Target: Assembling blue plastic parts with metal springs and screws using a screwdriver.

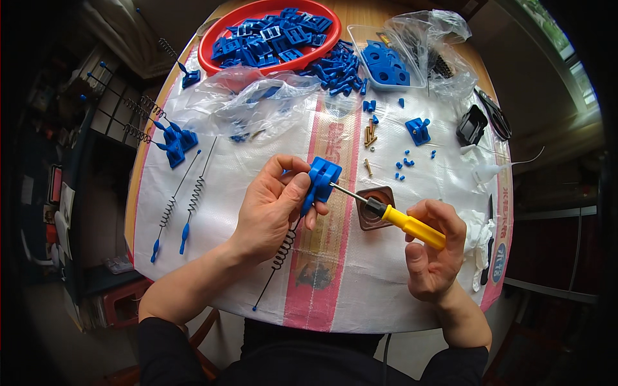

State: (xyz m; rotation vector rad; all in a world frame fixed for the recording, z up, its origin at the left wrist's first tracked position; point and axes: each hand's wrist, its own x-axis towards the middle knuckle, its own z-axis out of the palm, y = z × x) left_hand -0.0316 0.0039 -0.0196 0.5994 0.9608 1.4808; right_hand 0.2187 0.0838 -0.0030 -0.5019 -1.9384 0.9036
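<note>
My left hand (267,212) pinches a blue plastic block (325,175) between thumb and fingers, above the middle of the table. Below that hand hangs a black coiled wire (281,254) with a small blue tip at its lower end; its upper end is hidden by the fingers. A yellow-handled screwdriver (417,231) slants from my right hand (441,257) to the block, its tip at the block's right side. The fingers of my right hand curl loosely round the end of the handle, with the thumb lower down. A brown square dish (375,219) lies beneath the shaft.
A red basin (207,56) of blue parts stands at the back, beside loose blue pieces (338,71) and a clear tub (418,67). Brass screws (369,134) and a blue assembly (418,131) lie right of centre. Coiled wires (193,202) lie left; scissors (494,116) lie right.
</note>
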